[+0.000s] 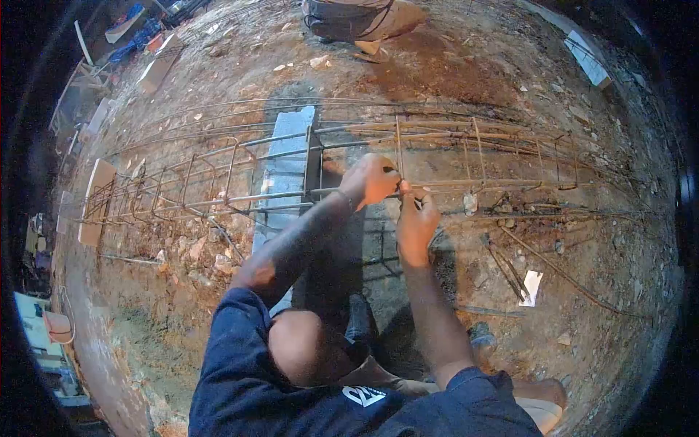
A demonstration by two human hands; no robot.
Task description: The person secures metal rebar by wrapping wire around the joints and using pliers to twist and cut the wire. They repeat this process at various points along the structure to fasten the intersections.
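Our left hand [371, 180] has its fingers wrapped shut on the long rusty steel rebar cage [240, 182], mid-frame on the dirt ground [597, 291]. Right hand [416, 222] is bunched at the same joint, grip unclear. Cage looks heavy, stiff and rough, so we'd grab the long bars.

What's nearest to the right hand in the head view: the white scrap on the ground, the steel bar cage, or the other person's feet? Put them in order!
1. The steel bar cage, touched by the right hand, just ahead.
2. The white scrap, on the dirt to the right.
3. The other person's feet, far ahead at the top.
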